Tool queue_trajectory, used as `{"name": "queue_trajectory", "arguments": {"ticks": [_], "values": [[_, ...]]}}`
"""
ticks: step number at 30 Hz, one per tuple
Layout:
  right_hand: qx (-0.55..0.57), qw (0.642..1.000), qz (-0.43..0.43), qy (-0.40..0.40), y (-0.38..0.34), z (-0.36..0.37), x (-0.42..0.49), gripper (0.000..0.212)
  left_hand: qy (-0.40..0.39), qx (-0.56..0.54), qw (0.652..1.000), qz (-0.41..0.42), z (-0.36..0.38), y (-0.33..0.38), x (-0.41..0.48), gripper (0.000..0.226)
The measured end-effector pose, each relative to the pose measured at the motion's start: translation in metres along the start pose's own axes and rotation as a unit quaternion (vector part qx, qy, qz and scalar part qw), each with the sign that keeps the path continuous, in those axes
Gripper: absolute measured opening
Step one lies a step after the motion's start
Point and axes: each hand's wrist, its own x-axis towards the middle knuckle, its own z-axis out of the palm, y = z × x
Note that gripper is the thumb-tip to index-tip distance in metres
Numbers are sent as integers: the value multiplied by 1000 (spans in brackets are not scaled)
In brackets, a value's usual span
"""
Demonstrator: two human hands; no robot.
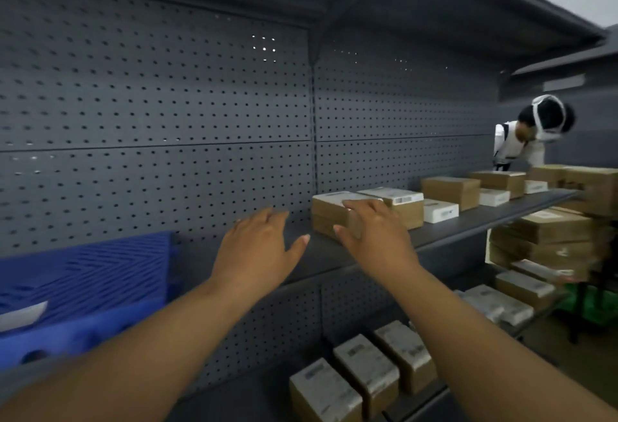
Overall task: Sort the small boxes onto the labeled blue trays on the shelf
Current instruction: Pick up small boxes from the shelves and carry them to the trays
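A blue slatted tray with a white label sits at the left end of the dark shelf. Small brown boxes with white labels stand in a row on the same shelf, further right. My right hand is stretched out with straight fingers over the front of the nearest box; whether it touches the box is unclear. My left hand hovers open above the bare shelf just left of that box, holding nothing.
More brown and white boxes line the shelf to the right. Labeled boxes stand on the lower shelf. Stacked cartons fill the right side. Another person bends over at the far right. A pegboard back wall rises behind the shelf.
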Motion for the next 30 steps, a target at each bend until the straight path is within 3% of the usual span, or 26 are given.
{"name": "queue_trajectory", "arguments": {"ticks": [13,20,30], "values": [[-31,997,-41,-53,195,-13,113,53,-3,2,996,-92,97,140,123,64],[4,991,-76,-111,214,17,144,57,-8,33,983,-180,122,150,153,60],[36,984,-74,-157,219,42,160,56,13,80,974,-213,140,150,173,51]]}}
